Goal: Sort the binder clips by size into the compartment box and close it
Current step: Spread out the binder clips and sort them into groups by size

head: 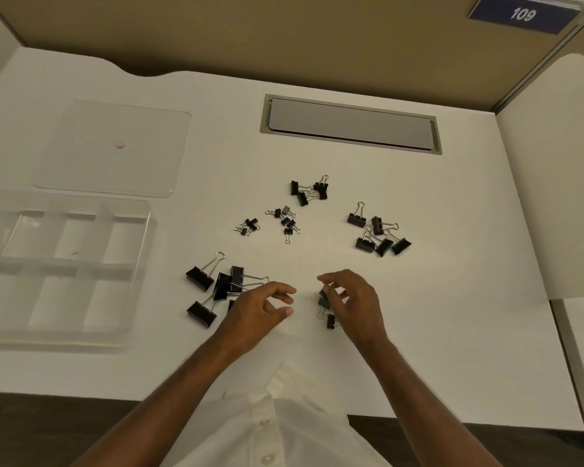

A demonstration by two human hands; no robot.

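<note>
My right hand (351,298) hovered low over the white desk (452,298), close in front of me, its fingers curled down around a small cluster of black binder clips (326,306). I seemed to be pinching one of them between thumb and fingertips, though the hand hid the exact contact. The cluster lay directly under and just to the inside of that hand, so my right hand was plainly the nearer one.

My left hand (263,308) was beside it, a little apart, fingers loosely spread and slightly bent, holding nothing. Just to its left lay the largest clips (213,284), partly under my wrist, their wire handles pointing mostly away from me and to the right.

The other clips sat farther out in loose groups: tiny ones (277,224) in the middle, small ones (309,190) beyond them, and medium ones (380,234) to the far right. All were black with silver wire handles, lying tipped at mixed angles.

The clear compartment box (142,251) stood well to my left, open, with six sections that looked empty. Its clear lid (115,150) lay flat behind it. Any clip I lifted would have needed to travel leftward across my body, I judged.
</note>
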